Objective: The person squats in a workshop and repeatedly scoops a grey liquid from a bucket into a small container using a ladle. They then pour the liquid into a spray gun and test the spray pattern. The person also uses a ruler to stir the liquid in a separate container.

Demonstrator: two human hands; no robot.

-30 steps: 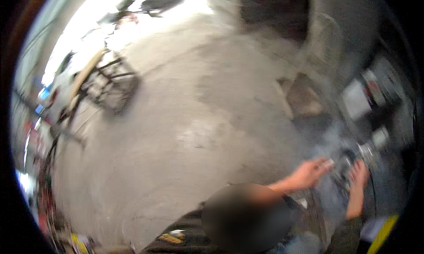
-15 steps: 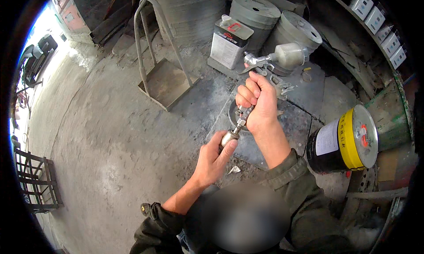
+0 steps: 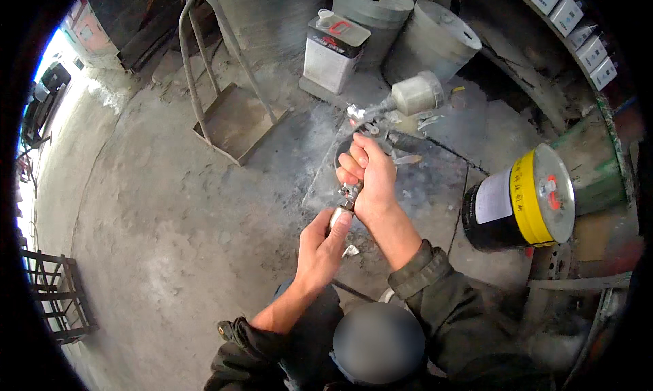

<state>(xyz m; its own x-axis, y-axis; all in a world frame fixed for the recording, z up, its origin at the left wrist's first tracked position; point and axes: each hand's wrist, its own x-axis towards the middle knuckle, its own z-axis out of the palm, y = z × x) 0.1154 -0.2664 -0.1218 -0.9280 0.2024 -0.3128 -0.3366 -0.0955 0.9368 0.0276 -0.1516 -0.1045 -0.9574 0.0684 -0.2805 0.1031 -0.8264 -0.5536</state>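
My right hand [image 3: 371, 173] is wrapped round the handle of a metal spray gun [image 3: 364, 113]. The gun's pale, cloudy cup [image 3: 416, 94] sticks out to the right, beyond my knuckles. Just below that fist, my left hand [image 3: 321, 248] grips a metal hose coupling [image 3: 338, 218] between thumb and fingers, at the lower end of the handle. Whether the coupling is fully seated cannot be made out. Part of a dark hose [image 3: 354, 291] shows below my hands. Beneath the gun, a round dish or ring is mostly hidden by my right hand.
A rectangular tin [image 3: 330, 61] and grey drums [image 3: 435, 41] stand ahead. At left is a metal hand cart [image 3: 238, 122]. A black-and-yellow drum [image 3: 524, 197] stands at right, below a shelf of white containers [image 3: 566, 13]. A dark rack [image 3: 58, 296] is far left.
Both hands and the gun have come nearer to me and a little left. The coupling and the gun handle look closer together. The whole view has shifted too.
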